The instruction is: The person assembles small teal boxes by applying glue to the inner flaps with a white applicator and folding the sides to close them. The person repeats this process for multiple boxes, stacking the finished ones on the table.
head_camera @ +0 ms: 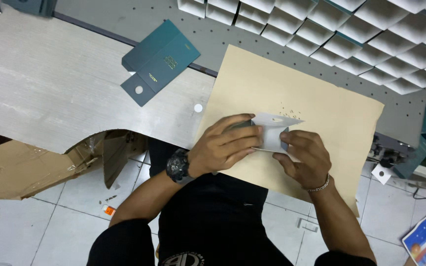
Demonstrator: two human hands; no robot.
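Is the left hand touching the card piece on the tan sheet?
Touching. The head view shows the left hand lying flat over the card piece, its fingers pressing on it with no gap.

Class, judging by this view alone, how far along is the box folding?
Done: rows of folded white-lined boxes fill the table's far side. In hand: the left hand and right hand press a partly folded card blank on the tan sheet. Left: one flat teal blank lies unfolded nearby.

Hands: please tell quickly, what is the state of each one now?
Left hand: fingers closed over the folded card piece, pressing it onto the tan sheet.
Right hand: fingers curled, gripping the same card piece at its right edge.
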